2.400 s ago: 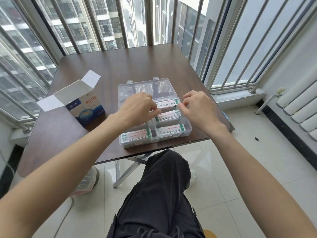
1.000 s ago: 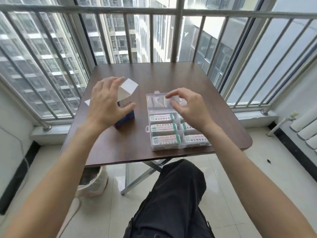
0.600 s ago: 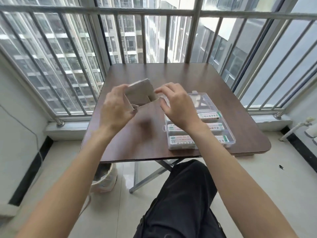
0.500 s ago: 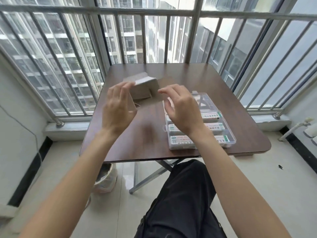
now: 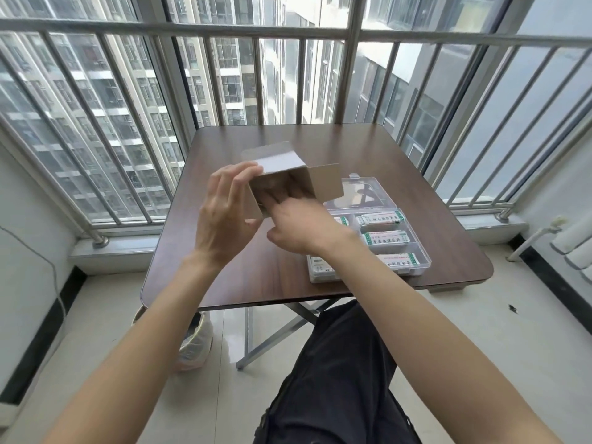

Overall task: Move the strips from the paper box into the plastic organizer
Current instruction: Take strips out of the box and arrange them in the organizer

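My left hand (image 5: 224, 219) holds the paper box (image 5: 325, 184) in the air above the table, its open end tipped toward me and its flaps spread. The fingers of my right hand (image 5: 301, 225) are pushed into the box's opening, so what they touch is hidden. The clear plastic organizer (image 5: 421, 256) lies on the table to the right with its lid (image 5: 362, 190) folded back. White strips with green ends (image 5: 384, 237) fill several of its compartments. My right forearm covers the organizer's left side.
The brown table (image 5: 288, 139) stands against a metal railing (image 5: 288, 30) and windows. A bin lined with a plastic bag (image 5: 195, 344) sits on the floor under the table's left edge. My leg in black trousers (image 5: 336, 363) is below the front edge.
My left hand picked the paper box up off the table and turned its opening toward me. My right hand left the organizer and slid its fingers into the box.
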Demonstrator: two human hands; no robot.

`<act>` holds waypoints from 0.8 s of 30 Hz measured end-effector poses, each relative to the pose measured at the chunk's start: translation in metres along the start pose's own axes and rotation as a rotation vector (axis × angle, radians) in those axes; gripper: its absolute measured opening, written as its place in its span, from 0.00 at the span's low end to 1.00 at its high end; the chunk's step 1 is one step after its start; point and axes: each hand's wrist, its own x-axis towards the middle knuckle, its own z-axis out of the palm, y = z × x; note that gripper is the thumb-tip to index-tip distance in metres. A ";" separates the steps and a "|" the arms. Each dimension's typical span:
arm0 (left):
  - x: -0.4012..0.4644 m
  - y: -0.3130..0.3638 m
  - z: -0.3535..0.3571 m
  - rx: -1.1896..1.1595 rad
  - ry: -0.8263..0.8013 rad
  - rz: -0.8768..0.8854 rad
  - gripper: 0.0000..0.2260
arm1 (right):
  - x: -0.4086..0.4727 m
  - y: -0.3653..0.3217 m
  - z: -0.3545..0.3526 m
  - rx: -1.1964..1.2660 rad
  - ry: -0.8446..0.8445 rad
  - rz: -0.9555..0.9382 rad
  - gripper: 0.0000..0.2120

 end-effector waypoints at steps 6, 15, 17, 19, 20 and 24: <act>-0.002 -0.007 -0.001 -0.019 -0.025 -0.073 0.33 | -0.002 0.002 -0.001 -0.002 0.126 -0.047 0.17; 0.002 -0.009 -0.001 0.034 -0.093 -0.075 0.36 | 0.002 0.005 0.005 0.136 0.069 -0.041 0.23; 0.003 -0.008 -0.001 0.030 -0.091 -0.058 0.36 | 0.009 0.003 0.004 0.213 0.042 -0.005 0.27; 0.004 -0.010 -0.003 0.026 -0.087 -0.036 0.35 | 0.014 0.001 0.004 0.213 0.020 0.019 0.26; 0.004 -0.011 -0.003 0.026 -0.091 -0.028 0.35 | 0.014 0.001 0.006 0.196 0.018 0.019 0.25; 0.000 -0.018 -0.005 0.040 -0.103 -0.045 0.33 | 0.012 -0.001 0.010 0.211 0.092 -0.062 0.17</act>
